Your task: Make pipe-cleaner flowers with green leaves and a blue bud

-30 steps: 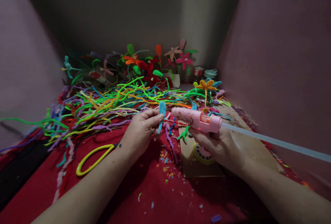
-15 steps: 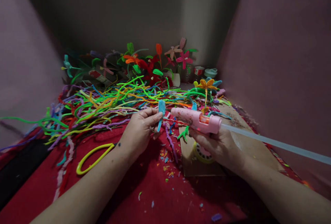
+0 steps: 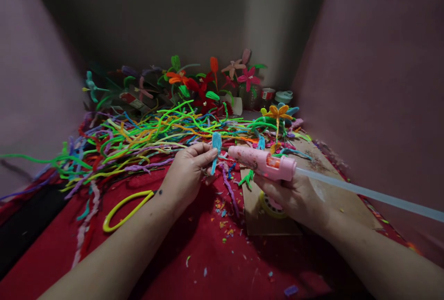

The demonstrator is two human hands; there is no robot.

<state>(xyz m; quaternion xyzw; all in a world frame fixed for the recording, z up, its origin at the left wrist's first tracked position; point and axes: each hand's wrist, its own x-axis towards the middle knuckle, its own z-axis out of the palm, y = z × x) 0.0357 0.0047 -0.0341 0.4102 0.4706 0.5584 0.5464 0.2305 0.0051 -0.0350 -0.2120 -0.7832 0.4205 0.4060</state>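
My left hand (image 3: 187,173) pinches a small folded blue pipe-cleaner piece (image 3: 216,150) between thumb and fingers, holding it upright. My right hand (image 3: 294,193) is wrapped round a pink glue gun (image 3: 265,163) whose nozzle points left and sits just right of the blue piece. A long clear glue stick (image 3: 367,194) sticks out of the gun's back toward the right. A small green pipe-cleaner bit (image 3: 247,179) lies below the gun.
A big tangle of coloured pipe cleaners (image 3: 138,138) covers the red cloth (image 3: 208,254) behind my hands. Finished pipe-cleaner flowers (image 3: 215,80) stand at the back. Yellow-handled scissors (image 3: 126,210) lie to the left. A cardboard sheet (image 3: 333,198) and a tape roll (image 3: 272,205) lie under my right hand.
The glue gun's nozzle has shifted slightly left and up, closer to the blue piece. My left hand has barely moved.
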